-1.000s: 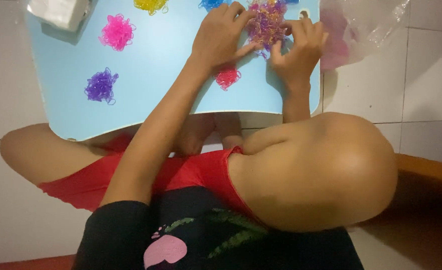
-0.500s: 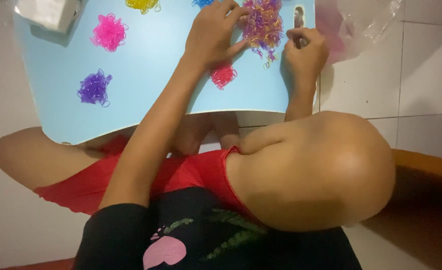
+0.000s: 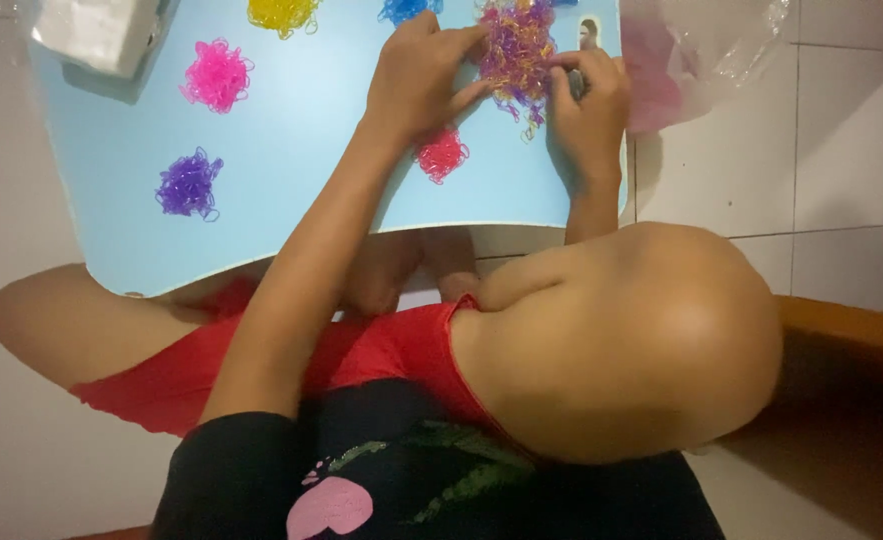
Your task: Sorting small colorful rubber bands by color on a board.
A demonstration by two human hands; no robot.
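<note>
1. Head view: the mixed pile of small elastic bands (image 3: 514,45), purple, orange and yellow, lies near the far edge of the light blue table (image 3: 301,170), between the two hands.
2. The left hand (image 3: 416,80) rests on the left side of this pile. Its fingers (image 3: 458,38) are a little spread and touch the bands, with the thumb pointing to the pile from below.
3. The right hand (image 3: 586,110) is just beside the right side of the pile. Its fingertips (image 3: 561,62) are pressed together in a pinch at the edge of the bands; I cannot tell if a band is between them.
4. Sorted small piles lie apart on the table: a red pile (image 3: 442,154) just below the left hand, a pink pile (image 3: 217,75), a purple pile (image 3: 187,184), a yellow pile (image 3: 282,12) and a blue pile (image 3: 408,9).
5. Compared with half a second before, the right hand is now closer to the mixed pile, and the left hand stays almost in the same place.
6. The yellow and blue piles are cut by the top edge. A white box (image 3: 96,32) and a clear plastic bag (image 3: 706,50) are seen only partly. A bent knee (image 3: 641,340) hides the right forearm.
</note>
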